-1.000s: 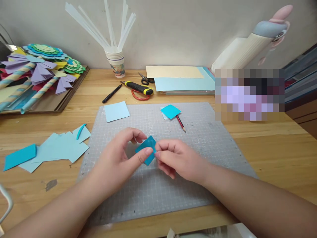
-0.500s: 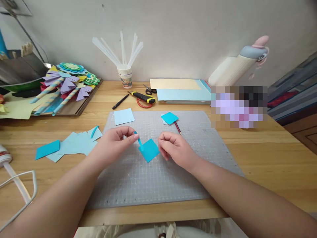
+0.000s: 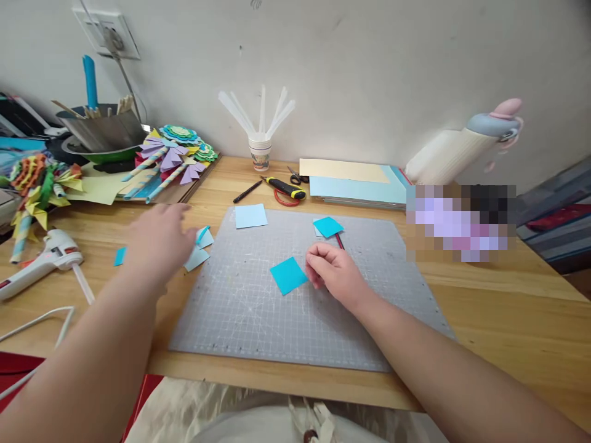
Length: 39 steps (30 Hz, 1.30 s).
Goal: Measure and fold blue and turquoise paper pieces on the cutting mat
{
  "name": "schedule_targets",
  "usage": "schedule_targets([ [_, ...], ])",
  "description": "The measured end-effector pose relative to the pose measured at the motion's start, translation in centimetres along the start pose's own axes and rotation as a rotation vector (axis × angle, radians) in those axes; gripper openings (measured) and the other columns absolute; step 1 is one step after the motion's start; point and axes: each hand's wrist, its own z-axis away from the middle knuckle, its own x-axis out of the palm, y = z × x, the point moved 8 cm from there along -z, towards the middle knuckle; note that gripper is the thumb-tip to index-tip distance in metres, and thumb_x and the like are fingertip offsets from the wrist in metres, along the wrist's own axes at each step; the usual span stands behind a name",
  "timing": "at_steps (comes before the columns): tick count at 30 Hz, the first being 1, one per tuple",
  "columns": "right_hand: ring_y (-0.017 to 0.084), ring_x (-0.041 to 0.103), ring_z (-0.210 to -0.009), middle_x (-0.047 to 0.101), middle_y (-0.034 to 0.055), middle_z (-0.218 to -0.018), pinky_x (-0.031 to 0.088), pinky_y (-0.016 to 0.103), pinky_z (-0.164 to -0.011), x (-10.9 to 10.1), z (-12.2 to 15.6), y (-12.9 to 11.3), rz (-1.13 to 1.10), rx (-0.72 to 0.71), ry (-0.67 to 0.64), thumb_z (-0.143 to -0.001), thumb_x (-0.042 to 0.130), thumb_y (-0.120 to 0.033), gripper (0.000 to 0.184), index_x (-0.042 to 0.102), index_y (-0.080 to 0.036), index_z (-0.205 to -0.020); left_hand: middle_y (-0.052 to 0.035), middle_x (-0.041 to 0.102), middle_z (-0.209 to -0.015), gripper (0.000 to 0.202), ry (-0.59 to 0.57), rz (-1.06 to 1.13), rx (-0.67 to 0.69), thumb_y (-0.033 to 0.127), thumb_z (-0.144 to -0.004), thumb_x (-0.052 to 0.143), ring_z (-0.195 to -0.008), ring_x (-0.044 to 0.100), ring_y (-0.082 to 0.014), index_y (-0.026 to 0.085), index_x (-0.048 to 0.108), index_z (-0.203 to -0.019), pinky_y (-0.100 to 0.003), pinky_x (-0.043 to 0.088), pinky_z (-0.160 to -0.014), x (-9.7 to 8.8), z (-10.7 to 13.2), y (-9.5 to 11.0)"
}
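Note:
My left hand (image 3: 161, 240), slightly blurred by motion, hovers over the light blue paper pieces (image 3: 197, 257) left of the mat, covering most of them. Its fingers look stretched, thumb apart, with nothing visible in them. A small dark blue strip (image 3: 203, 234) lies on those pieces; the edge of a blue paper piece (image 3: 120, 256) shows to the hand's left. On the grey cutting mat (image 3: 249, 320), my right hand (image 3: 335, 271) is closed at the right corner of a bright blue paper square (image 3: 289, 275). Its fingertips are partly hidden.
Further back lie another blue square (image 3: 328, 227) over a pencil (image 3: 340, 241), a light blue sheet (image 3: 251, 216), a pen (image 3: 247, 192), a yellow-black cutter (image 3: 286, 187) and scissors (image 3: 297, 176). A glue gun (image 3: 55, 258) with its white cord (image 3: 69, 320) sits at left.
My left hand has moved left, away from the blue square to the light blue pieces; the blue strip it pinched is out of sight. My right hand stays at the square. The view has turned left.

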Motion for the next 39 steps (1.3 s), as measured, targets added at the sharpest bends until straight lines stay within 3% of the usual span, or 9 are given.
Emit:
schedule_targets([
  [3,0.009,0.046,-0.043,0.053,-0.0055,-0.052,0.036,0.023,-0.044,-0.9,-0.1,-0.2,-0.014,-0.03,0.096,-0.079,0.051,-0.027,0.019,0.047,-0.021,-0.062,-0.0049,0.065,-0.114,0.036,-0.212,0.118,0.262,0.043,-0.085,0.052,-0.104,0.06,-0.0209,0.022,0.06,-0.113,-0.029,0.046,-0.09,3.1,2.2,7.3],
  [7,0.01,0.049,-0.048,0.055,-0.0047,-0.058,0.041,0.023,-0.049,-2.9,-0.1,-0.8,-0.03,-0.117,0.292,-0.081,0.049,-0.031,0.019,0.048,-0.021,-0.065,-0.0091,0.063,-0.115,0.06,-0.401,0.116,0.415,0.048,-0.065,0.076,-0.105,0.059,-0.0249,0.017,0.058,-0.114,-0.032,0.048,-0.087,6.1,4.6,13.8],
  [12,0.011,0.05,-0.055,0.056,-0.0022,-0.063,0.042,0.025,-0.055,-7.2,-0.9,-1.3,0.057,-0.205,0.535,-0.08,0.049,-0.031,0.017,0.049,-0.021,-0.066,-0.0077,0.063,-0.109,0.036,-0.569,-0.008,0.396,0.04,-0.088,0.059,-0.095,0.062,-0.0203,0.015,0.058,-0.113,-0.042,0.052,-0.083,7.4,4.7,14.9],
  [16,0.015,0.053,-0.069,0.06,0.0018,-0.075,0.043,0.028,-0.065,-11.4,-2.4,-0.7,0.197,-0.197,0.712,-0.077,0.045,-0.029,0.009,0.048,-0.021,-0.075,-0.0075,0.062,-0.113,0.03,-0.646,-0.004,0.469,0.038,-0.09,0.057,-0.098,0.061,-0.0199,0.017,0.06,-0.112,-0.041,0.053,-0.084,7.6,4.3,15.4],
  [19,0.018,0.053,-0.074,0.059,0.0039,-0.081,0.042,0.03,-0.068,-13.0,-3.4,0.1,0.349,-0.152,0.72,-0.076,0.045,-0.028,0.01,0.049,-0.021,-0.081,-0.0078,0.061,-0.115,0.032,-0.642,0.043,0.5,0.038,-0.091,0.055,-0.098,0.061,-0.0201,0.017,0.059,-0.114,-0.041,0.053,-0.084,7.6,2.5,16.8],
  [24,0.018,0.052,-0.064,0.058,-0.0012,-0.07,0.035,0.028,-0.061,-11.6,-4.0,1.1,0.649,-0.021,0.521,-0.068,0.062,-0.03,0.022,0.051,-0.022,-0.086,-0.0083,0.059,-0.119,0.035,-0.584,0.111,0.508,0.037,-0.091,0.056,-0.101,0.061,-0.0218,0.016,0.056,-0.119,-0.043,0.053,-0.085,8.1,-2.6,21.2],
  [28,0.017,0.053,-0.061,0.059,-0.0021,-0.068,0.031,0.027,-0.059,-9.7,-3.5,1.0,0.831,0.052,0.39,-0.072,0.06,-0.021,0.02,0.051,-0.024,-0.089,-0.0077,0.059,-0.119,0.035,-0.576,0.13,0.54,0.037,-0.09,0.057,-0.102,0.06,-0.0229,0.016,0.057,-0.118,-0.043,0.053,-0.085,9.3,-5.0,24.4],
  [35,0.025,0.06,-0.071,0.064,0.0064,-0.074,0.034,0.033,-0.064,-13.1,-3.2,0.6,1.016,0.234,0.446,-0.074,0.055,-0.017,0.012,0.053,-0.021,-0.085,-0.0092,0.057,-0.123,0.036,-0.521,0.052,0.518,0.035,-0.09,0.057,-0.105,0.059,-0.0223,0.018,0.055,-0.121,-0.044,0.052,-0.087,9.2,-5.5,26.6],
  [39,0.028,0.061,-0.085,0.065,0.0104,-0.088,0.037,0.037,-0.072,-13.2,-3.3,0.0,1.008,0.176,0.483,-0.075,0.054,-0.017,0.014,0.054,-0.02,-0.089,-0.0089,0.058,-0.121,0.035,-0.577,-0.015,0.461,0.035,-0.09,0.058,-0.104,0.06,-0.0223,0.017,0.055,-0.12,-0.043,0.052,-0.087,9.0,-5.2,27.4],
])
